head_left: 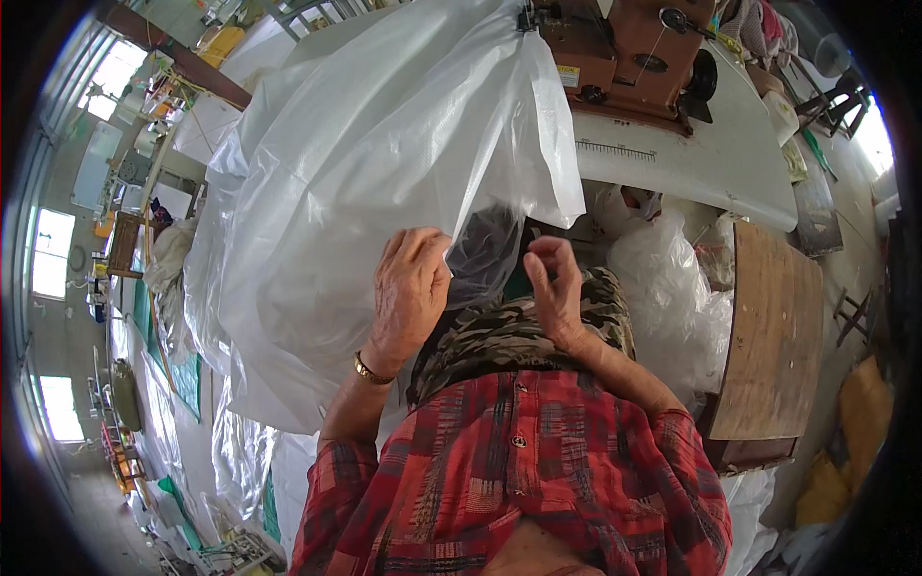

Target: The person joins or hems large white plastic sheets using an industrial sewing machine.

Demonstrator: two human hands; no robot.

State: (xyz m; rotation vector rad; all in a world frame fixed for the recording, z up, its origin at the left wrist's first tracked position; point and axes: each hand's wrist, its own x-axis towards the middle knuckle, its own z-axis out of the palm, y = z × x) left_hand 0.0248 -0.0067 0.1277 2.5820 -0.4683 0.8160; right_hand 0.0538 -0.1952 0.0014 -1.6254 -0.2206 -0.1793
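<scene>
Clear plastic sheet (384,163) drapes off the white sewing table (711,158) at one o'clock; left hand (411,288) pinches it, right hand (552,278) seemingly open, empty.

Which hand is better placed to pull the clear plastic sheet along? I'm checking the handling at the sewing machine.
Probably the left hand: it lies flat against the clear plastic sheet, fingers curled at its lower edge. The right hand is raised, open, just beside the sheet's hanging corner and seems not to grip it.

A brown sewing machine (629,53) stands on a white table (711,158), with a wooden board (768,336) beside it.
</scene>
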